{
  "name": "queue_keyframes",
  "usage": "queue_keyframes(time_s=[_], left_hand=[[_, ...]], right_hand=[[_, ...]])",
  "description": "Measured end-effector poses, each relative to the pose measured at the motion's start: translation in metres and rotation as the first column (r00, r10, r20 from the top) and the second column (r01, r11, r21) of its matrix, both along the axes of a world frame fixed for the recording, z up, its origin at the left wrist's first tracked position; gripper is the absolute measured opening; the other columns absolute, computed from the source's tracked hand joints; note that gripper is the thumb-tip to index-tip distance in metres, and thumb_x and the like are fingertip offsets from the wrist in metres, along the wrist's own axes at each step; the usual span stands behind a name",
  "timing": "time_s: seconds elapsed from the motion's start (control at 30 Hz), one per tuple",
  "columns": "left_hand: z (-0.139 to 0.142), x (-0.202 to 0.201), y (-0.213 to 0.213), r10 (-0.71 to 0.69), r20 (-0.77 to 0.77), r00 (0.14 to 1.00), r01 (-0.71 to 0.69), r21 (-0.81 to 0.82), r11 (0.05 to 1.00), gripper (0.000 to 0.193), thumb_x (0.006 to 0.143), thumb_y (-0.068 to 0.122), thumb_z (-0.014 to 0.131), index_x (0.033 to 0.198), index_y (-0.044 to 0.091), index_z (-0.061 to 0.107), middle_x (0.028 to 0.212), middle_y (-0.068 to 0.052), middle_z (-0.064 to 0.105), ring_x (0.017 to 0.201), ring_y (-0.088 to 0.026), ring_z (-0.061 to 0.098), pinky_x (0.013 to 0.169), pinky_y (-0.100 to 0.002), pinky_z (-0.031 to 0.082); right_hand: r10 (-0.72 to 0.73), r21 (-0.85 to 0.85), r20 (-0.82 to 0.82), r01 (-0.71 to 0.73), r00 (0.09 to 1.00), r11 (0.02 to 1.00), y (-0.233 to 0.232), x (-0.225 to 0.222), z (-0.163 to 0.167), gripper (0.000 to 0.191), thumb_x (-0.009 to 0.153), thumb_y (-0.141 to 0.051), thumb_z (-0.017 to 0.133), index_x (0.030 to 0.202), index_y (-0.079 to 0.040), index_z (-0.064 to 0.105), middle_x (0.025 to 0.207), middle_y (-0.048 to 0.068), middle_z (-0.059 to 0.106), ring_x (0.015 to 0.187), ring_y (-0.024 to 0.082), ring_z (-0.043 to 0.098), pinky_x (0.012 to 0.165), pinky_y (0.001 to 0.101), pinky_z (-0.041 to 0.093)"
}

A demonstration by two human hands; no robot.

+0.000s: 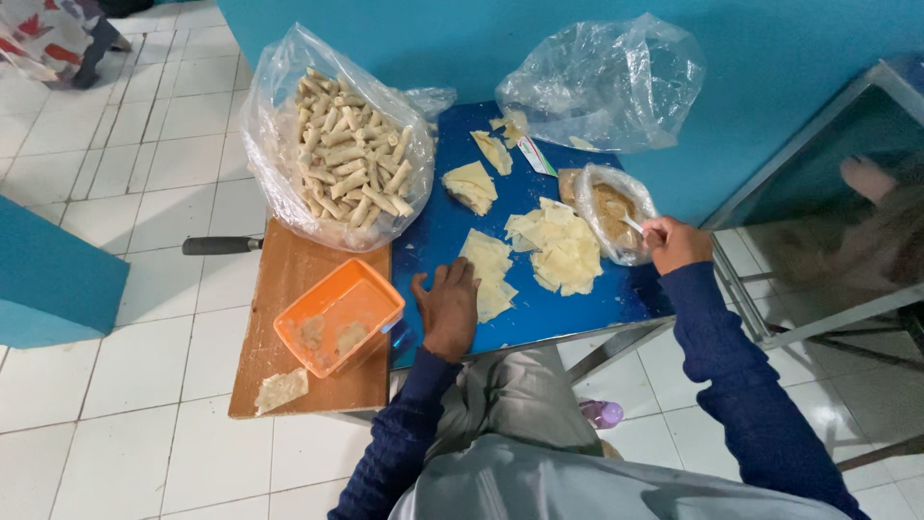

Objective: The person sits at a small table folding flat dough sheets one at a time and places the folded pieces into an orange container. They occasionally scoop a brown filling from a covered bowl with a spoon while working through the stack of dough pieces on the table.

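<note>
Left hand (449,308): flat, palm down, fingers spread on the blue worktop (433,241), fingertips touching the near edge of a pastry wrapper (488,274) laid out at center; nothing gripped.

Right hand (674,243): at 3 o'clock, closed around a white spoon (632,225), its bowl dipped into a small clear bag of brown filling (609,210).

Stack of pale pastry wrappers (563,248): between the 2 hands, just left of the filling bag. Further folded wrappers (470,185) toward 12 o'clock.

Large clear bag of finished rolled pastries (348,159): at 10 o'clock, piled high, straddling the blue worktop and a wooden board (289,289).

Crumpled clear plastic bag (606,82): at 1 o'clock, against the teal wall.

Orange square tray (339,315): at 8 o'clock on the wooden board, just left of the left hand, with smears of filling inside. Scrap of dough (281,389) at the board's near corner.

Dark handle (221,246): jutting out from under the board at 9 o'clock.
</note>
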State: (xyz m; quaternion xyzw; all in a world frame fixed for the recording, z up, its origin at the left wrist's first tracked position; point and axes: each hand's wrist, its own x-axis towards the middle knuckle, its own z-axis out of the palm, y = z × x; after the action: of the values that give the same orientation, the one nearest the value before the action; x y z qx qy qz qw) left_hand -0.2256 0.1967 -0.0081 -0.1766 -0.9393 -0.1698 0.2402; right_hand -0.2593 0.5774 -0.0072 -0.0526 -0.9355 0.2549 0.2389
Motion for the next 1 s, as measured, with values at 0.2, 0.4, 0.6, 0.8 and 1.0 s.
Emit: queue_keyframes(time_s=[0.2, 0.4, 0.6, 0.8, 1.0], left_hand=[[0.003, -0.001, 0.0, -0.017, 0.004, 1.0, 0.017, 0.048, 0.999, 0.023, 0.099, 0.019, 0.057, 0.117, 0.012, 0.07, 0.126, -0.004, 0.065, 0.115, -0.022, 0.057, 0.105, -0.053, 0.026], [0.014, 0.003, 0.003, -0.026, 0.031, 0.999, 0.025, 0.051, 0.998, 0.024, 0.098, 0.018, 0.058, 0.118, 0.011, 0.069, 0.126, -0.007, 0.064, 0.115, -0.023, 0.058, 0.106, -0.054, 0.027], [0.021, 0.013, -0.002, -0.098, -0.071, 0.993, 0.109, 0.17, 0.979, 0.029, 0.096, 0.01, 0.059, 0.123, 0.003, 0.064, 0.136, -0.017, 0.058, 0.116, -0.03, 0.06, 0.104, -0.051, 0.034], [0.025, 0.054, -0.011, -0.031, -0.033, 0.999, 0.04, 0.305, 0.951, 0.026, 0.093, 0.009, 0.063, 0.118, 0.002, 0.062, 0.13, -0.016, 0.058, 0.111, -0.035, 0.057, 0.093, -0.045, 0.044], [0.021, 0.076, -0.012, 0.134, 0.019, 0.991, -0.134, 0.254, 0.958, 0.031, 0.085, 0.026, 0.074, 0.102, 0.006, 0.059, 0.106, -0.013, 0.057, 0.102, -0.034, 0.054, 0.083, -0.045, 0.042]], right_hand=[[0.042, -0.171, 0.065, -0.03, 0.997, 0.985, 0.002, -0.006, 0.003, 0.021, 0.096, -0.02, 0.069, 0.112, -0.009, 0.076, 0.086, 0.005, 0.078, 0.075, 0.018, 0.074, 0.07, 0.0328, 0.056], [0.064, -0.27, 0.099, -0.035, 0.993, 0.962, 0.008, -0.003, 0.011, 0.022, 0.097, -0.017, 0.068, 0.115, -0.008, 0.077, 0.086, 0.004, 0.077, 0.072, 0.013, 0.07, 0.067, 0.0285, 0.054], [0.083, -0.425, 0.115, -0.026, 0.99, 0.905, 0.025, 0.017, 0.008, 0.022, 0.1, -0.016, 0.066, 0.115, -0.005, 0.077, 0.086, 0.004, 0.075, 0.075, 0.009, 0.065, 0.071, 0.024, 0.052], [0.382, -0.563, 0.023, -0.304, 0.924, 0.769, 0.012, 0.035, -0.008, 0.026, 0.102, -0.013, 0.063, 0.122, -0.001, 0.072, 0.089, 0.006, 0.072, 0.078, 0.008, 0.063, 0.071, 0.0234, 0.051], [0.619, -0.62, 0.067, -0.454, 0.782, 0.64, -0.081, 0.046, -0.023, 0.022, 0.098, -0.013, 0.061, 0.112, 0.0, 0.071, 0.088, 0.004, 0.074, 0.076, 0.008, 0.067, 0.072, 0.0237, 0.056]])
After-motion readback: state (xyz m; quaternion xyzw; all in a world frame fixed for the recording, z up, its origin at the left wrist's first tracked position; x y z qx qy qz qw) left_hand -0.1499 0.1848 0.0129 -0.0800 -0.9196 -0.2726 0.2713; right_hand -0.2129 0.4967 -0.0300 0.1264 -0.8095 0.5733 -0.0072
